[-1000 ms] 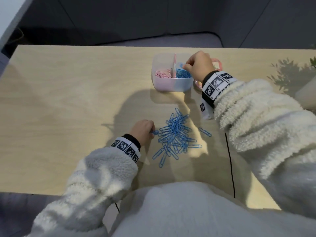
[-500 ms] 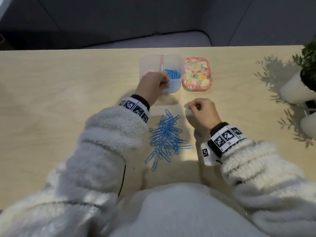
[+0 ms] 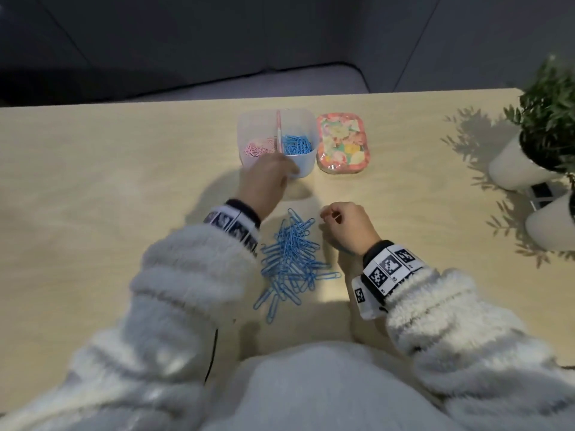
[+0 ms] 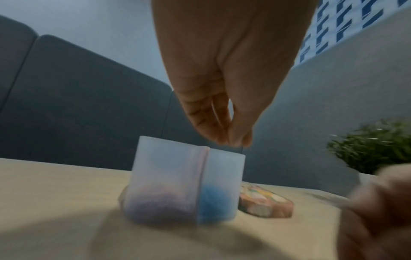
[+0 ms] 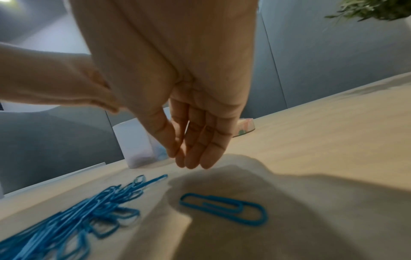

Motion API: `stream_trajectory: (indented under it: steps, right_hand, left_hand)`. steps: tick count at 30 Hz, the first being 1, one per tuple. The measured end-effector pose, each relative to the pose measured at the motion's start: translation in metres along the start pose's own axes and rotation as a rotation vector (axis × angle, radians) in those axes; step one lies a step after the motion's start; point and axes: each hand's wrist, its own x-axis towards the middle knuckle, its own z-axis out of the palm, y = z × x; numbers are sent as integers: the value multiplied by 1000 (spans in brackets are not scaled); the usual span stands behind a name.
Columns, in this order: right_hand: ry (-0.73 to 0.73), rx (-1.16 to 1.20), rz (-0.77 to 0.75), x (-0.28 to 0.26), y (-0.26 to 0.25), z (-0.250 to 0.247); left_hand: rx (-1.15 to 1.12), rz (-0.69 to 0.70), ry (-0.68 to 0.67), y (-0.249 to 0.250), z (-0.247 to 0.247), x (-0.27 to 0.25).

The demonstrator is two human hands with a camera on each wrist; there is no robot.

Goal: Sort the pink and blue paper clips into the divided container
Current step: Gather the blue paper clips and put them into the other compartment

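Left hand (image 3: 264, 181): empty, fingers relaxed, just before the divided container (image 3: 303, 164).
Right hand (image 3: 347, 227): empty, loosely open, beside the blue paper clips (image 3: 292, 262).

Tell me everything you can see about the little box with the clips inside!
The divided container is a small, cloudy see-through box, plastic by its look, with rounded corners and no lid on. It stands upright on the wooden table. A pink divider splits it in two: pink paper clips on the left, blue paper clips on the right. The left hand is at its near rim. A flowery lid lies just to its right.
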Motion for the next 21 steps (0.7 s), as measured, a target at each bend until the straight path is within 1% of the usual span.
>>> stream_trajectory:
  steps: [4, 6, 9, 12, 14, 17, 19, 21]
  right_hand:
    - [59, -36, -15, 1, -11, 7]
    - [44, -84, -44, 8, -19, 13]
    - [-34, -205, -101, 15, -33, 24]
    - [-131, -339, -180, 13, -41, 34]
    - [-179, -382, -220, 7, -39, 35]
    - [-224, -315, -225, -1, -31, 32]
    - [-184, -207, -212, -5, -24, 28]
    - [-152, -172, -198, -6, -19, 23]
  left_hand:
    - [112, -163, -264, -25, 13, -71]
    - [114, -265, -326, -34, 16, -95]
    - [45, -322, -297, -39, 20, -113]
    - [18, -344, -265, -37, 27, -113]
    - [-18, -360, -233, -34, 31, -109]
    - [-39, -335, -229, -25, 36, -102]
    - [-37, -313, -253, -20, 38, -99]
    - [-22, -300, -272, -18, 39, -96]
